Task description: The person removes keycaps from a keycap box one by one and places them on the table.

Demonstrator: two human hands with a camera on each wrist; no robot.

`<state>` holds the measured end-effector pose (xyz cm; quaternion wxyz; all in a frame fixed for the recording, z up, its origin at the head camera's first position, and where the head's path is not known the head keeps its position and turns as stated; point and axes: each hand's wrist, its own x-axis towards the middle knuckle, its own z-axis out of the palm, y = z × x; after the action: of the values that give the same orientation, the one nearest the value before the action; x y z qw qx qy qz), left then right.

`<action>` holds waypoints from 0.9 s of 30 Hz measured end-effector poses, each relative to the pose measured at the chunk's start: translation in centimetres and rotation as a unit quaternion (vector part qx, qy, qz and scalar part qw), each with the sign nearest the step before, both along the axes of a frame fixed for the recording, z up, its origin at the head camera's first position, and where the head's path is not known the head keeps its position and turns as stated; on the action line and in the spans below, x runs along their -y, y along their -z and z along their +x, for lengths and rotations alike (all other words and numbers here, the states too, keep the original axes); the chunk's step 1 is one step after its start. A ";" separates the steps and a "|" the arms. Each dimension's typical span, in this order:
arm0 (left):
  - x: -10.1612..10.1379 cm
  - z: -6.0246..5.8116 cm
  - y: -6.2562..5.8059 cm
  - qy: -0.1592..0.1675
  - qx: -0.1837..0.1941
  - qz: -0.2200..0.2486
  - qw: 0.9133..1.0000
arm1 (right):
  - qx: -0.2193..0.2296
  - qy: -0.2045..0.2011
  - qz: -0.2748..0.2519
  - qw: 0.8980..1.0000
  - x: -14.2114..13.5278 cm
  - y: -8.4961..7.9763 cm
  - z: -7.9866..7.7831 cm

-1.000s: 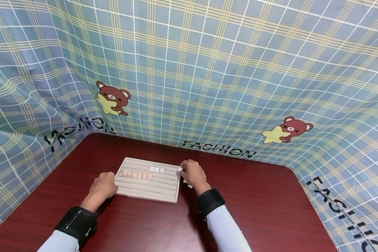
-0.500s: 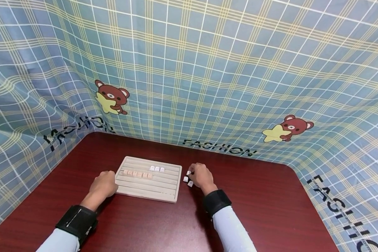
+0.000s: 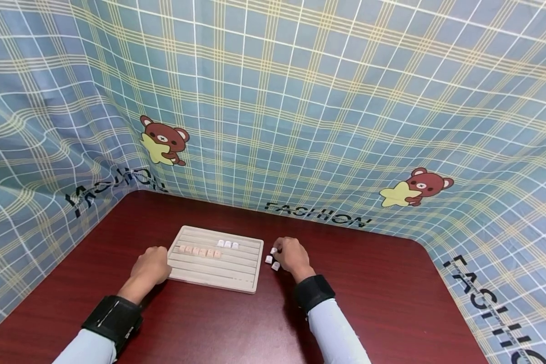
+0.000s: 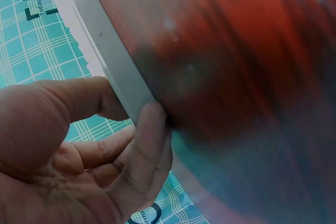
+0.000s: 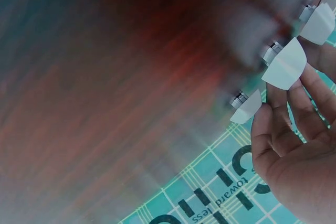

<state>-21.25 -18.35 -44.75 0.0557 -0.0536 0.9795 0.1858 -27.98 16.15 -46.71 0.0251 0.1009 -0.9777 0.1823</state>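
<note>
Keycaps (image 3: 271, 258), three white, lay loose on table (image 3: 368, 303) right of slotted tray (image 3: 214, 263). My right hand (image 3: 291, 254) curled over them, fingertips touching; left hand (image 3: 150, 268) pinched tray edge. Judged picking step; next needed clean pinch on one cap.

Dark red table (image 3: 391, 303) backed by blue plaid cloth (image 3: 300, 101) with 2 bears.

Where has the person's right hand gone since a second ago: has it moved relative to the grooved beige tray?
Yes. The right hand left the grooved beige tray edge, shifting rightward to the small white keycaps on the table.
</note>
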 end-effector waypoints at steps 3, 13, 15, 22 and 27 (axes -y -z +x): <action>0.1 0.0 0.1 0.003 -0.003 0.000 1.000 | -0.006 -0.004 0.000 1.000 0.0 0.1 0.0; 0.2 0.0 0.1 0.001 -0.002 0.003 1.000 | -0.020 -0.012 0.001 1.000 0.3 -0.3 0.1; 0.2 0.0 0.1 0.000 -0.004 0.003 1.000 | -0.026 -0.018 -0.008 0.999 0.7 -0.6 0.2; 0.2 -0.1 0.1 0.000 -0.003 0.000 1.000 | -0.048 -0.050 -0.025 0.997 2.6 -1.3 0.4; 0.1 0.0 0.1 -0.001 0.004 0.000 1.000 | -0.044 -0.076 -0.024 0.996 4.4 -1.4 0.6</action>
<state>-21.27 -18.47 -44.80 0.0597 -0.0557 0.9793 0.1853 -27.35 11.73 -45.33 0.0570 0.1818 -0.9606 0.2022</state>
